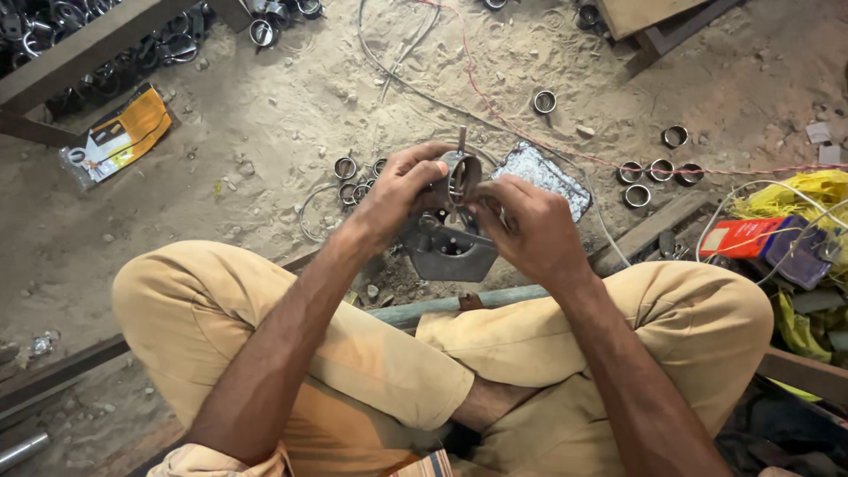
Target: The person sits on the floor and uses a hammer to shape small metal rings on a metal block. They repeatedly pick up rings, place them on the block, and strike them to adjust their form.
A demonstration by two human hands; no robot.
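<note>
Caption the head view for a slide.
Seated cross-legged on sandy ground, a person's left hand and right hand grip a metal ring part above a dark metal block.

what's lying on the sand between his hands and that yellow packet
Head view: small metal rings lie beside the left hand; toward the yellow packet it is bare sand.

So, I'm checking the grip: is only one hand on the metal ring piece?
No: both the left hand and the right hand grip the metal ring piece between them.
</note>
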